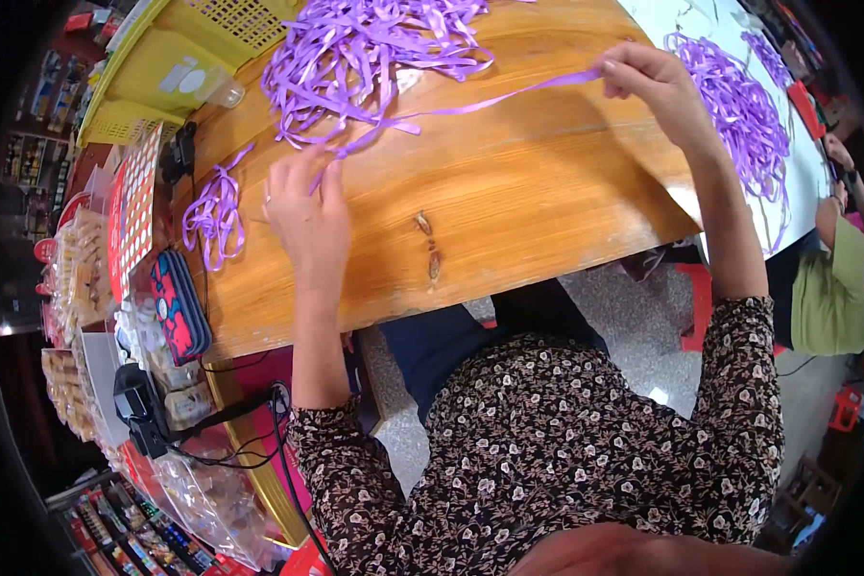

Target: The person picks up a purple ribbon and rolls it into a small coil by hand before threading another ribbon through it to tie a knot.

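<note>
Reading the view as a clock face from its middle, the right hand (658,86) is raised between 1 and 2 o'clock, its thumb and index finger pinched together on one end of a purple ribbon (509,98). From there the ribbon runs almost taut over the wooden tabletop (538,182) toward 11 o'clock, sloping down past the lower edge of a large ribbon heap (374,58) that lies between 11 and 12.

The left hand (307,206) is at 10 o'clock, just below that heap, with purple ribbon at its fingertips; the fingers are curled and partly hidden, so I cannot fairly tell whether they are clamped on it or merely beside it.

Between 9 and 10 o'clock, left of that hand, lies a small loose ribbon bundle (216,216). A yellow basket (163,72) stands at 10, at the tabletop's far left edge, and a blue-and-red zip case (178,307) lies at 9. At 8 is a black device (142,408) with cables. A second ribbon heap (739,115) rests at 2 on a white table (806,182), near another person in green (830,298) at 3.
</note>
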### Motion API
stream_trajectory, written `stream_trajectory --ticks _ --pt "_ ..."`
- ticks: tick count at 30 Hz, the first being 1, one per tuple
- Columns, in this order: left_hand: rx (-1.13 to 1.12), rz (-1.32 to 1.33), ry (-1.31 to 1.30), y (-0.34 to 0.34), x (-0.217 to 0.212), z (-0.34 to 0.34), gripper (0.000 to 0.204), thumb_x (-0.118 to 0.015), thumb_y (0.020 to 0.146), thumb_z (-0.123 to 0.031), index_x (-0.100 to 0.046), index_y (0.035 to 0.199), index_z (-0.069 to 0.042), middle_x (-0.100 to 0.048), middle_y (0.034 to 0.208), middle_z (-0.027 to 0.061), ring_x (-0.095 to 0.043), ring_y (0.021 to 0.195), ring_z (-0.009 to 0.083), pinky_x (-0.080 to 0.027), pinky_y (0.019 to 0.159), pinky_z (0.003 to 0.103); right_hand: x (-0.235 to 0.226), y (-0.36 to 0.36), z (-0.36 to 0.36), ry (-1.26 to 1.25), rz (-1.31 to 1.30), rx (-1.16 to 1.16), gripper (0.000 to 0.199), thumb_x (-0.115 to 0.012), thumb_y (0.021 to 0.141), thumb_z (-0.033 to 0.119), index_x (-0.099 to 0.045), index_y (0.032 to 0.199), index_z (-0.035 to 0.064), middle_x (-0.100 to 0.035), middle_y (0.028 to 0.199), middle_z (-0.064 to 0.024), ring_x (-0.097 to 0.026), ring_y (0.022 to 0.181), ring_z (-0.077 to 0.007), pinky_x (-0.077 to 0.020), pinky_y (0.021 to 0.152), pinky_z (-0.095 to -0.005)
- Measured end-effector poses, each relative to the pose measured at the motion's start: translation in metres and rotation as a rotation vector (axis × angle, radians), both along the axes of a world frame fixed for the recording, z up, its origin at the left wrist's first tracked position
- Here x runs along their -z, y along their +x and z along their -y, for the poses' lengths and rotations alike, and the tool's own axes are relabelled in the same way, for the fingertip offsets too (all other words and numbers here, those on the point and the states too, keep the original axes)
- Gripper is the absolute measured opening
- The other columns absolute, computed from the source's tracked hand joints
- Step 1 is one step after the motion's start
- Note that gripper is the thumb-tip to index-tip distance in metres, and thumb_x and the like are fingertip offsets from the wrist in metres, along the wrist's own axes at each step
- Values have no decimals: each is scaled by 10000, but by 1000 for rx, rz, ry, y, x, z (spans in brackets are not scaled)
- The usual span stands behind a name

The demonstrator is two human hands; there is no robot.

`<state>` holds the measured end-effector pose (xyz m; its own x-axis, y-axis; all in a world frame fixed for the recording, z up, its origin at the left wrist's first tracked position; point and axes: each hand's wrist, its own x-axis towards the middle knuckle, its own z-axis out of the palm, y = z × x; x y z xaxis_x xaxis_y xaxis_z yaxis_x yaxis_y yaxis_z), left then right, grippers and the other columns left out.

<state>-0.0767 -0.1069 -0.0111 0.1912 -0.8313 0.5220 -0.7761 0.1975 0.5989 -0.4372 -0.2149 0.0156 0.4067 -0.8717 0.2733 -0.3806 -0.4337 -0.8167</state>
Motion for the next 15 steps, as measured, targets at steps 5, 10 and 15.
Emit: stream_trajectory --ticks 5,10,15 --pt "153 199 -318 -62 -18 17 330 -571 820 -25 -513 1141 23 -511 1079 174 -546 947 202 -449 770 272 -2 38 -14 125 156 -271 211 -516 908 134 -616 1056 21 -608 829 -3 -559 783 -71 -450 719 -205" --pt "538 -616 -42 -109 -22 32 259 -538 884 -116 -532 1100 25 -559 975 100 -554 899 152 -447 763 234 -11 69 -21 137 280 -454 236 -498 906 71 -588 1117 12 -616 904 -12 -574 840 -83 -471 757 -217" --pt "617 -913 349 -111 -16 35 230 -510 922 -215 -618 939 -12 -540 726 -36 -457 646 30 -363 578 168 -14 70 -20 -204 179 -343 253 -527 870 9 -585 1116 8 -622 941 -45 -592 833 -106 -482 761 -223"
